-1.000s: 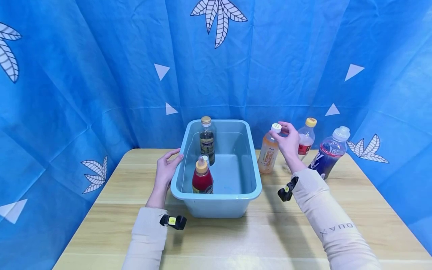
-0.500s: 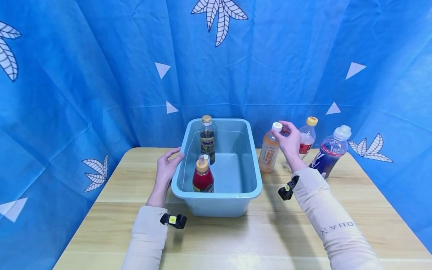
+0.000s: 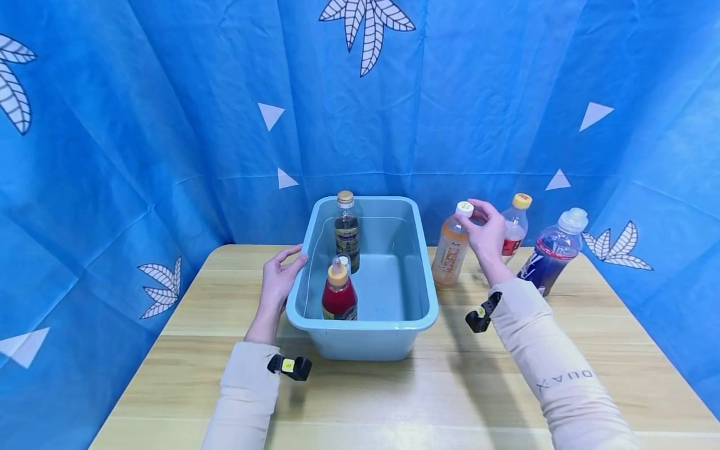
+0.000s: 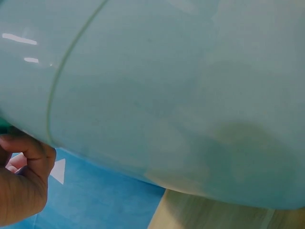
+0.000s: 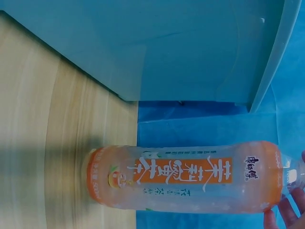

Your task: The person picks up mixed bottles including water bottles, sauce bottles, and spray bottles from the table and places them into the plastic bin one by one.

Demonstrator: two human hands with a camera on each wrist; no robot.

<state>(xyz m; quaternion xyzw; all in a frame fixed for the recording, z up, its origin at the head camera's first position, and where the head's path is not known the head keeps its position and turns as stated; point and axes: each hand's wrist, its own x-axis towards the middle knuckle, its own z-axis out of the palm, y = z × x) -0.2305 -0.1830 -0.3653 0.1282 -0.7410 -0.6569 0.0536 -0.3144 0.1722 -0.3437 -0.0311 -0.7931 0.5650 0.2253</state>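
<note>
Right now, the orange bottle [image 3: 450,256] is at the right side of the blue tub [image 3: 362,325], and it sits just below the fingers of the right hand [image 3: 488,234]. Its long way runs up and down, with the top leaning a little to the right in the head view. The right hand is the near one: its thumb and fingers are bent in close and pinch the bottle up high, by the white cap [image 3: 464,209]. The left hand [image 3: 278,278] is far from that bottle, across the tub, with its thumb and bent fingers holding the left rim. A dark bottle [image 3: 347,240] and a red bottle [image 3: 339,299] are inside the tub, and a bottle with a yellow cap [image 3: 514,228] and a purple bottle [image 3: 550,259] are over to the right. The right wrist view shows what the head view does not: the big words on the label, and a gap with blue cloth [image 5: 190,124] in it, so the orange bottle and the tub do not touch. It is hard to be sure if the bottle's bottom touches the table [image 5: 28,95]. The left wrist view shows mostly tub wall.
</note>
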